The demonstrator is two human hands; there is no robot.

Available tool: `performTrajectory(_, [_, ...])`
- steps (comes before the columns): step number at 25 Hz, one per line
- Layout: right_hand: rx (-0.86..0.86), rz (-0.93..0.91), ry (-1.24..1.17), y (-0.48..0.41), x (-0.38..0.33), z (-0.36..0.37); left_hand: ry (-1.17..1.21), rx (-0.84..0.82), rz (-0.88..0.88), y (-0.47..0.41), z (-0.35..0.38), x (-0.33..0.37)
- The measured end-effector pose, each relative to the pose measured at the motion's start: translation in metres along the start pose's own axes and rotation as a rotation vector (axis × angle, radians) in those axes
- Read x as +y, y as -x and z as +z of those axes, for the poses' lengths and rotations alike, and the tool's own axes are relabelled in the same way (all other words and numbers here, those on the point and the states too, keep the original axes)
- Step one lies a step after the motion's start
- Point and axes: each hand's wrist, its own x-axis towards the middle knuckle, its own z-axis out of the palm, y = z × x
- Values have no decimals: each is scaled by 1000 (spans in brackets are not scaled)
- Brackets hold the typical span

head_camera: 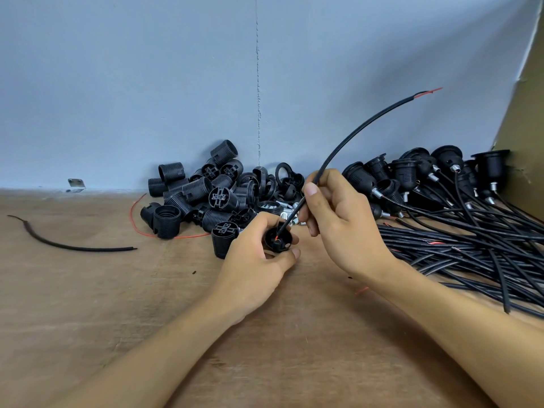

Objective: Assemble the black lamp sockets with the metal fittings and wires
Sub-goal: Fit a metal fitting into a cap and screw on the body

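My left hand (pixel 259 254) grips a small black socket cap (pixel 278 238) just above the wooden table, its open side facing up. My right hand (pixel 338 219) pinches a black wire (pixel 353 134) near its lower end. That end points down into the cap, and a bit of red conductor shows inside. The wire's other end arcs up to the right, with red and black tips bared. A silver metal fitting (pixel 290 216) shows on the wire between my hands, partly hidden by my fingers.
A heap of loose black threaded socket bodies (pixel 203 195) and rings lies behind my left hand. Finished sockets with wires (pixel 447 184) are piled at the right, cables trailing toward me. A stray black wire (pixel 73 245) and a thin red wire (pixel 138 225) lie left. A cardboard panel (pixel 524 128) stands at the right.
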Motion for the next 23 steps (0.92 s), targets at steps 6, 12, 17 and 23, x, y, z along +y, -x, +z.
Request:
performTrajectory(6, [5,-11,29,0,3,-1,-5,33,35,1,0,0])
performTrajectory(12, [-31,-79,68,2,-1,0,-17,32,43,1,0,1])
performTrajectory(17, [-51,-8,-26,-5,-4,-6,84,-121,82,4,1,6])
performTrajectory(23, [-137,115,-56,-9,0,-7,185,-212,31,4,-1,9])
